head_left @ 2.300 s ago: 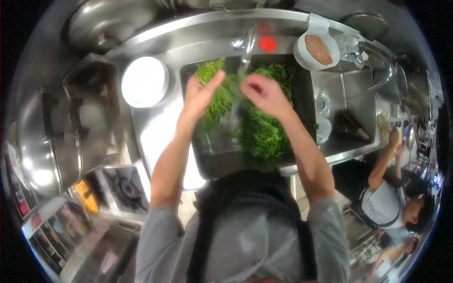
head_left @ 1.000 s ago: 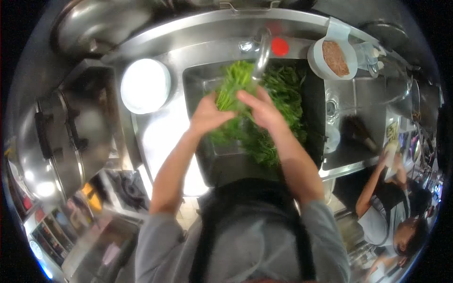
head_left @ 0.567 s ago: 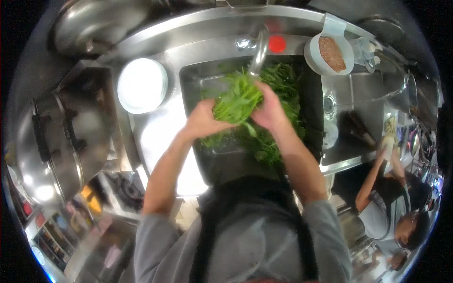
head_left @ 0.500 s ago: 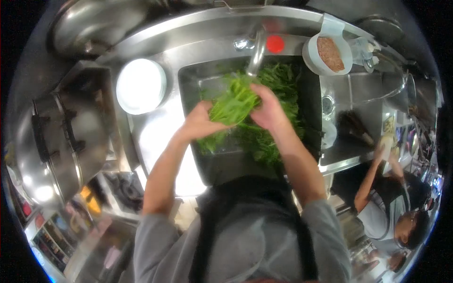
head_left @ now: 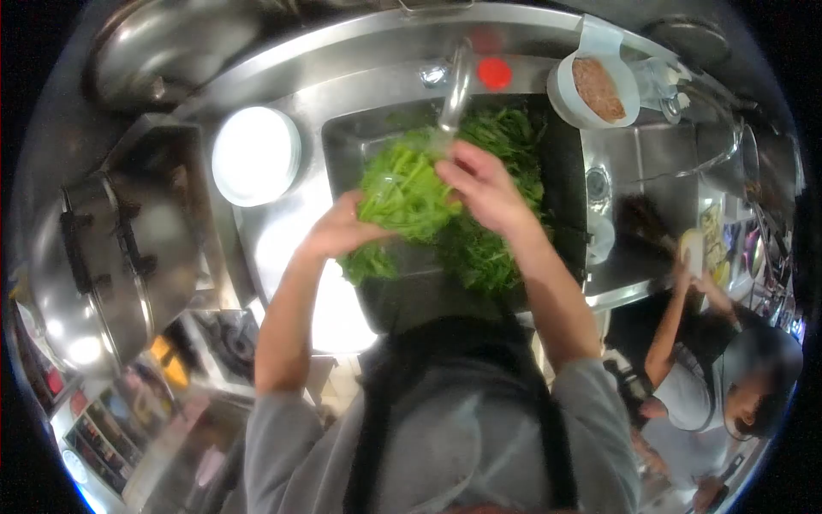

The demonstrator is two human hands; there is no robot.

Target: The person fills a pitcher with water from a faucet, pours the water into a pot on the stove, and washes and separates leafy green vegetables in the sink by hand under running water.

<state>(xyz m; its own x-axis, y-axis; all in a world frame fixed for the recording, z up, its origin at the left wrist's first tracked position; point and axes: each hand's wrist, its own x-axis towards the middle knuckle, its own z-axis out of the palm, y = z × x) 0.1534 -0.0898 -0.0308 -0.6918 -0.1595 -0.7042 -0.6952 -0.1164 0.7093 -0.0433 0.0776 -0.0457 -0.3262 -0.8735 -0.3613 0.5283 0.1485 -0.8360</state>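
Observation:
A bunch of bright green leafy greens (head_left: 407,193) is held over the sink (head_left: 402,300), just below the faucet (head_left: 456,90). My left hand (head_left: 340,229) grips the bunch from its left side, with the thumb along the near edge. On the other side, my right hand (head_left: 485,187) has thumb and fingers closed at the stem ends, close under the spout. Darker feathery greens (head_left: 505,231) lie in the right part of the sink, partly behind my right hand and forearm. More leaves hang below my left hand.
White stacked plates (head_left: 255,157) stand on the counter left of the sink. A red round object (head_left: 494,74) sits beside the faucet. At the back right is a white container (head_left: 561,94) with brownish contents (head_left: 598,88). A co-worker (head_left: 685,385) works at the right, holding something pale.
The bunch has moved slightly left and opened out, showing more stems. My left hand has shifted left; my right hand has turned, its fingers now at the stem ends.

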